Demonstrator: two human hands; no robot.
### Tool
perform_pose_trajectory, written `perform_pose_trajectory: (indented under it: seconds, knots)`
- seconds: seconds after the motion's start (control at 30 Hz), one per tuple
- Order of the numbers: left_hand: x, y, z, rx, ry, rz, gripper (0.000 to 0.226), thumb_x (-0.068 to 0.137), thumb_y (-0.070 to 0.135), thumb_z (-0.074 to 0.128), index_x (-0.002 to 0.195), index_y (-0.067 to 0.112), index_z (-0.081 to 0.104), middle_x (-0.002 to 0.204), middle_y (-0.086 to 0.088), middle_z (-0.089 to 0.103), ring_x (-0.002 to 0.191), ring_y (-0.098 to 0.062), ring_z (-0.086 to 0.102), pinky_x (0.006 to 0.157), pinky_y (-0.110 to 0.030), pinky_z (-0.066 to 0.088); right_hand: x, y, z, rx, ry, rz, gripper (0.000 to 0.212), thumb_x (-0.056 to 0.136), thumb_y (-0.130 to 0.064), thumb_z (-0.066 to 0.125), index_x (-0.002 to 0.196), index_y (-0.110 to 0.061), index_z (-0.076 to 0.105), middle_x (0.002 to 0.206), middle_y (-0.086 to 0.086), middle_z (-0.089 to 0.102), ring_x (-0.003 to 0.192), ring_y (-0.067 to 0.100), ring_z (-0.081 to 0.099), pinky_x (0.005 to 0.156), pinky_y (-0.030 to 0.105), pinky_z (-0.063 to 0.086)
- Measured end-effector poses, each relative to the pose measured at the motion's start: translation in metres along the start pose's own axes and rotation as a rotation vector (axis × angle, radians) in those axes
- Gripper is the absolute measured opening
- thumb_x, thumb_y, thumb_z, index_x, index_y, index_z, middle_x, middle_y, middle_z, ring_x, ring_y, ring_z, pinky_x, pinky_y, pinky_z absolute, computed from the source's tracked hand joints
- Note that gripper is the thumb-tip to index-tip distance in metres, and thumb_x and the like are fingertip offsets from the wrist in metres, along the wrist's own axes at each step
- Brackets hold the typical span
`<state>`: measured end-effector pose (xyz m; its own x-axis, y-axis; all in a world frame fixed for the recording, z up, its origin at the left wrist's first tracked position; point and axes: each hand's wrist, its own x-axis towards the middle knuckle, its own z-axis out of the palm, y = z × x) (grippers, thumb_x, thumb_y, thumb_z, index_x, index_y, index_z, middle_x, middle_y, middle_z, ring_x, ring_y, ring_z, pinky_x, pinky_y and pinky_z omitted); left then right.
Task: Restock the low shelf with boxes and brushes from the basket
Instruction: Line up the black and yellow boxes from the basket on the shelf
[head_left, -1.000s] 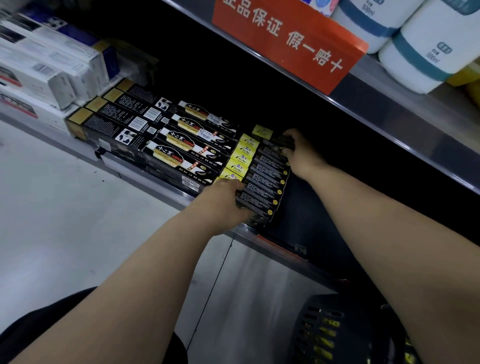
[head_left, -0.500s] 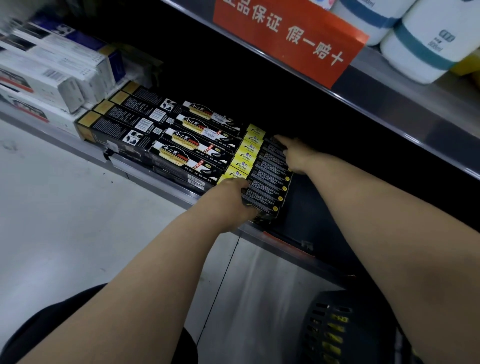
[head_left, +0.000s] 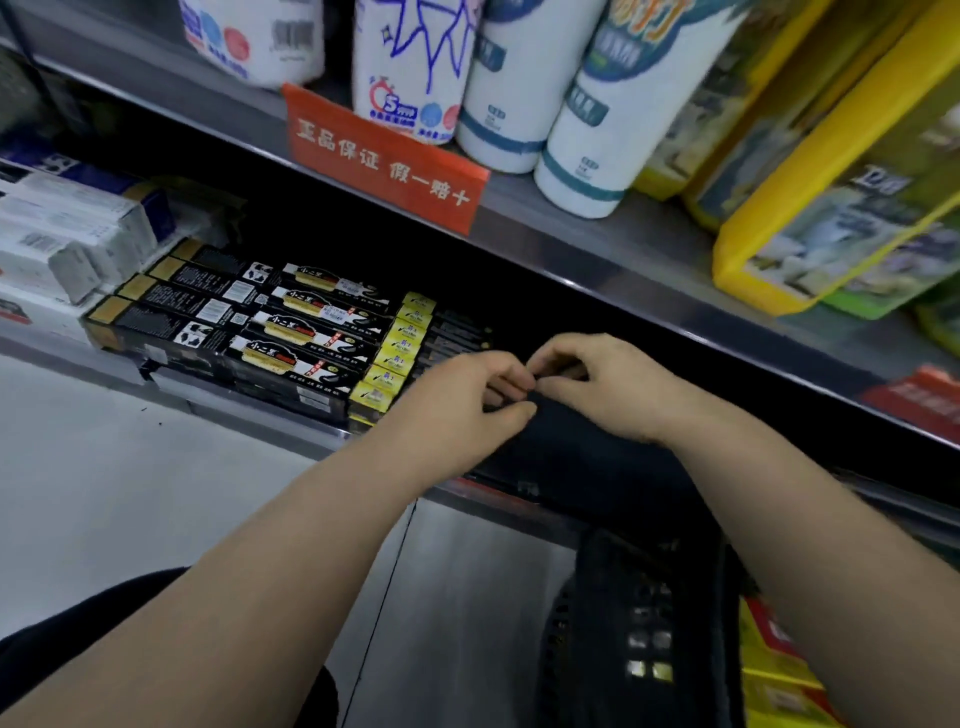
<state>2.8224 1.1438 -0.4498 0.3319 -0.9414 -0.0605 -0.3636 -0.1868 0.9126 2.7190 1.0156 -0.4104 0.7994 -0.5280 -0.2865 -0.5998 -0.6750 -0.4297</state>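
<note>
Dark bare shelf right of boxes

Low shelf, metal front edge. Far left: white boxes, stacked. Next: black gold-ended boxes lying flat in rows, touching black gold-label boxes. Then a row of yellow-ended boxes. Upper shelf carries white bottles and yellow packs. Dark basket sits on the floor.
</note>
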Motion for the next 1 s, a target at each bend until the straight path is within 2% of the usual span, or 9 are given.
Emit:
perform_pose_trajectory:
  seconds: [0.2,0.4,0.47,0.53,0.6,0.67,0.73,0.83,1.0]
  knots:
    - [-0.025,0.059,0.039,0.164,-0.136,0.275,0.016,0.089,0.025,0.059,0.101,0.032,0.067,0.097,0.020,0.065,0.095,0.010,0.054,0.079,-0.005,0.041,-0.111,0.032,-0.022,0.294,0.173,0.015,0.016,0.088,-0.008,0.061,0.090,-0.023,0.065,0.089,-0.007,0.067,0.082,0.005,0.062,0.077,0.016,0.048]
    - [-0.048,0.092,0.088,0.323,-0.384,0.438,0.018,0.093,0.033,0.052,0.104,0.038,0.065,0.093,0.032,0.055,0.098,0.010,0.048,0.078,-0.007,0.040,-0.190,0.098,0.003,0.392,0.296,0.154,0.016,0.088,-0.006,0.060,0.088,-0.022,0.065,0.083,-0.006,0.065,0.070,0.000,0.059,0.064,0.009,0.044]
    - [-0.054,0.096,0.104,0.348,-0.469,0.454,0.019,0.094,0.035,0.050,0.105,0.040,0.064,0.091,0.034,0.052,0.096,0.012,0.048,0.077,-0.007,0.040,-0.205,0.129,0.026,0.263,0.189,0.261,0.014,0.088,-0.011,0.061,0.089,-0.025,0.061,0.083,-0.013,0.062,0.073,0.001,0.059,0.060,0.006,0.040]
    - [-0.058,0.099,0.118,0.369,-0.527,0.459,0.019,0.094,0.034,0.050,0.106,0.038,0.064,0.087,0.035,0.050,0.090,0.017,0.047,0.074,-0.004,0.038,-0.216,0.158,0.052,0.115,-0.012,0.367,0.018,0.087,-0.017,0.062,0.103,-0.024,0.061,0.098,-0.007,0.063,0.090,0.012,0.060,0.071,0.017,0.046]
    - [-0.061,0.101,0.130,0.436,-0.580,0.474,0.019,0.095,0.033,0.050,0.107,0.036,0.064,0.087,0.032,0.050,0.084,0.016,0.047,0.072,-0.004,0.038,-0.224,0.177,0.078,-0.018,-0.233,0.375,0.038,0.085,-0.022,0.064,0.123,-0.021,0.056,0.122,0.001,0.060,0.108,0.017,0.056,0.088,0.028,0.046]
    - [-0.063,0.101,0.139,0.510,-0.625,0.492,0.020,0.095,0.034,0.048,0.108,0.036,0.063,0.092,0.028,0.051,0.079,0.015,0.046,0.070,-0.005,0.037,-0.226,0.185,0.102,-0.115,-0.374,0.313,0.055,0.084,-0.025,0.066,0.135,-0.021,0.047,0.135,0.005,0.051,0.120,0.023,0.047,0.094,0.030,0.042]
    - [-0.065,0.101,0.143,0.556,-0.654,0.498,0.020,0.095,0.035,0.048,0.108,0.037,0.062,0.098,0.025,0.056,0.083,0.013,0.049,0.072,-0.006,0.036,-0.221,0.187,0.120,-0.243,-0.399,0.233,0.059,0.084,-0.026,0.066,0.138,-0.023,0.043,0.138,0.008,0.048,0.124,0.027,0.043,0.095,0.030,0.038]
    - [-0.065,0.101,0.146,0.613,-0.659,0.522,0.020,0.095,0.038,0.048,0.109,0.037,0.061,0.103,0.023,0.061,0.094,0.004,0.052,0.080,-0.013,0.038,-0.213,0.190,0.130,-0.344,-0.370,0.128,0.049,0.085,-0.027,0.065,0.132,-0.030,0.051,0.133,0.010,0.051,0.123,0.030,0.042,0.097,0.034,0.034]
    - [-0.062,0.102,0.152,0.620,-0.664,0.494,0.023,0.094,0.038,0.047,0.114,0.039,0.058,0.093,0.026,0.050,0.088,0.006,0.048,0.070,-0.007,0.036,-0.217,0.199,0.130,-0.310,-0.437,0.096,0.044,0.085,-0.032,0.066,0.127,-0.031,0.056,0.137,-0.001,0.051,0.129,0.025,0.036,0.104,0.037,0.024]
